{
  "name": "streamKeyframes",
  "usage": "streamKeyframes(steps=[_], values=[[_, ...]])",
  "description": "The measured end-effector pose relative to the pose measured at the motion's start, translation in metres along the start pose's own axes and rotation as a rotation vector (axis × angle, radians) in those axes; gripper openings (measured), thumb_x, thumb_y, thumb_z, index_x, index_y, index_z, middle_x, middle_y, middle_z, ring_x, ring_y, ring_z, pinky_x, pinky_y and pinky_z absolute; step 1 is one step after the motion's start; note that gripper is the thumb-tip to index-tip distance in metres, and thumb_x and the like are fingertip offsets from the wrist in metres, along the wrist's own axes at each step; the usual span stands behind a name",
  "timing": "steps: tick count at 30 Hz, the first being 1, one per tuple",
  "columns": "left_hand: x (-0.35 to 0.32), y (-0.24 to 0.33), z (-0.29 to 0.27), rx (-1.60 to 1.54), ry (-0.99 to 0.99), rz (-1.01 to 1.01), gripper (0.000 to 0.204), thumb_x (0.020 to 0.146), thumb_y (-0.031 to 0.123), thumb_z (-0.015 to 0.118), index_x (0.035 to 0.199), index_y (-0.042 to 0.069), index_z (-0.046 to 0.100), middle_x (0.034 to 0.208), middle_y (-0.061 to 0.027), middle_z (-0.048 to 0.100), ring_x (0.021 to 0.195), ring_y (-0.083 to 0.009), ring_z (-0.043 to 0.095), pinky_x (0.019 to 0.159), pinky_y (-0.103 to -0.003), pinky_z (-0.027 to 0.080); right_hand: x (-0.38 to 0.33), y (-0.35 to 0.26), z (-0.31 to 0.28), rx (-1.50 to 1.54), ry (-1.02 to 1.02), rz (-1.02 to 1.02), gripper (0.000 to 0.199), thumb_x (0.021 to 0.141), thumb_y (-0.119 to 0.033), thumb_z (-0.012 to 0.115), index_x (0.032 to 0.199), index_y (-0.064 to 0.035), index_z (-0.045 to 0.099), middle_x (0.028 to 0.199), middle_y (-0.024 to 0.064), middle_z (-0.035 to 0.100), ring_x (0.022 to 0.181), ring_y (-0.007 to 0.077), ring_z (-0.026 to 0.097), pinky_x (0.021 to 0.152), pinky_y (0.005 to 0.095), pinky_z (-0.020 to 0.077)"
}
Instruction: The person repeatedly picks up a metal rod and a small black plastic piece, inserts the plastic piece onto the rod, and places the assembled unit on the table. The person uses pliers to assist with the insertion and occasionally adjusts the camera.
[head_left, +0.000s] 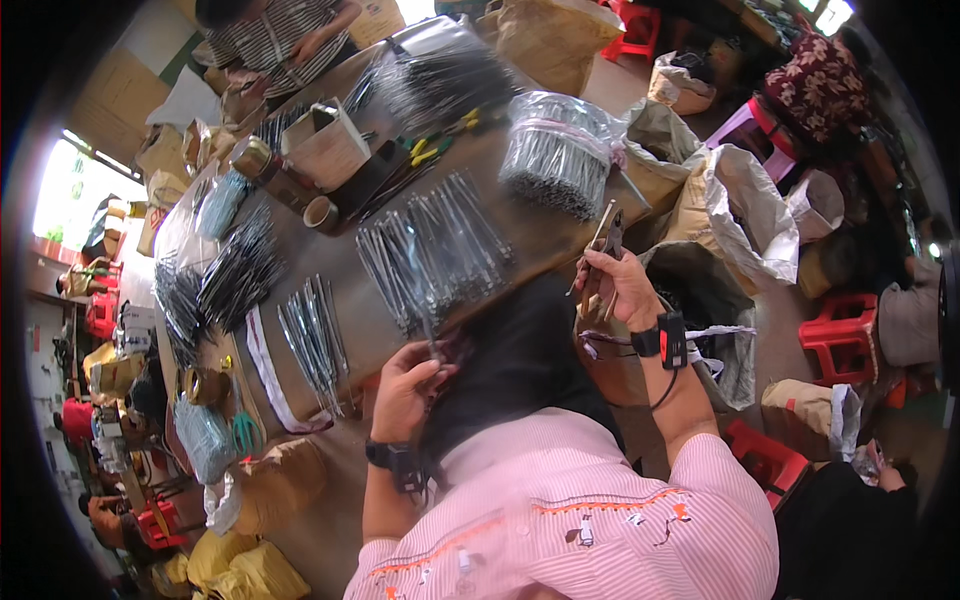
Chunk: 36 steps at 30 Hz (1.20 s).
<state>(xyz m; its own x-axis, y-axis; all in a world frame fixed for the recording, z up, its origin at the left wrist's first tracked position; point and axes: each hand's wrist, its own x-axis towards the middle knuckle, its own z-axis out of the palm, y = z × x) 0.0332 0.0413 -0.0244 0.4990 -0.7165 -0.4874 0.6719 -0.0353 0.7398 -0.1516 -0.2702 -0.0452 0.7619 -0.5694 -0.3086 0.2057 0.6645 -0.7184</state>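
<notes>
My right hand (622,287) is raised at the table's near edge, its fingers wrapped round a pair of pliers (612,240) with the jaws pointing up. A thin pale rod shows beside the pliers; whether the hand holds it too, I cannot tell. My left hand (408,388) is lower and farther left, closed on the near end of a thin metal rod (429,335). Just beyond it lies a wide row of similar metal rods (435,245). Farther left is a smaller group of metal rods (314,340).
A plastic-wrapped bundle of rods (560,155) stands on the table (345,255) at the right. Dark rods (240,265) are heaped at the left. A tape roll (320,213), a tin (258,163) and yellow-handled pliers (428,152) lie farther back. Another person (280,45) sits opposite. Sacks (735,220) crowd the right.
</notes>
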Motion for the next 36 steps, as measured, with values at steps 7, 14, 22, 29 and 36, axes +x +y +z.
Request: streamKeyframes(steps=[7, 14, 22, 29, 36], values=[[0.005, -0.002, 0.059, 0.070, -0.219, 0.017, 0.019, 0.083, -0.004, 0.066, 0.099, 0.001, 0.058, 0.090, -0.0090, 0.066, 0.079, -0.0208, 0.069, 0.068, -0.028, 0.059, -0.034, 0.020, 0.068, -0.129, -0.106, -0.056, 0.013, 0.086, -0.005, 0.067, 0.094, -0.0028, 0.057, 0.083, 0.0115, 0.067, 0.069, 0.0198, 0.065, 0.064, 0.0308, 0.0551], [0.006, 0.001, 0.069, 0.158, -0.197, 0.138, 0.015, 0.082, -0.004, 0.068, 0.093, 0.000, 0.059, 0.087, -0.0062, 0.066, 0.074, -0.0142, 0.066, 0.070, -0.027, 0.057, -0.047, 0.033, 0.089, -0.355, -0.093, -0.189, 0.011, 0.088, -0.005, 0.067, 0.094, -0.0024, 0.058, 0.082, 0.0108, 0.068, 0.069, 0.0173, 0.066, 0.062, 0.0286, 0.0544], [0.008, -0.001, 0.065, 0.177, -0.183, 0.191, 0.015, 0.079, -0.004, 0.070, 0.091, -0.001, 0.063, 0.083, -0.0059, 0.068, 0.072, -0.0122, 0.066, 0.069, -0.025, 0.055, -0.054, 0.045, 0.095, -0.479, -0.108, -0.150, 0.011, 0.087, -0.004, 0.067, 0.093, -0.0012, 0.059, 0.079, 0.0083, 0.067, 0.069, 0.0145, 0.065, 0.061, 0.0276, 0.0536], [0.012, -0.003, 0.056, 0.178, -0.113, 0.135, 0.018, 0.080, -0.003, 0.070, 0.095, -0.004, 0.061, 0.085, -0.0081, 0.067, 0.073, -0.0156, 0.067, 0.070, -0.025, 0.056, -0.048, 0.041, 0.101, -0.317, 0.034, -0.314, 0.022, 0.087, -0.002, 0.066, 0.106, 0.0008, 0.056, 0.082, 0.0086, 0.066, 0.068, 0.0161, 0.065, 0.063, 0.0266, 0.0529], [0.007, -0.007, 0.056, 0.292, -0.283, 0.118, 0.026, 0.082, -0.004, 0.065, 0.107, -0.004, 0.059, 0.092, -0.0080, 0.065, 0.079, -0.0171, 0.067, 0.073, -0.025, 0.055, -0.042, 0.043, 0.084, -0.288, -0.061, -0.103, 0.017, 0.085, -0.003, 0.068, 0.100, -0.0003, 0.060, 0.082, 0.0097, 0.066, 0.068, 0.0179, 0.065, 0.062, 0.0272, 0.0532]])
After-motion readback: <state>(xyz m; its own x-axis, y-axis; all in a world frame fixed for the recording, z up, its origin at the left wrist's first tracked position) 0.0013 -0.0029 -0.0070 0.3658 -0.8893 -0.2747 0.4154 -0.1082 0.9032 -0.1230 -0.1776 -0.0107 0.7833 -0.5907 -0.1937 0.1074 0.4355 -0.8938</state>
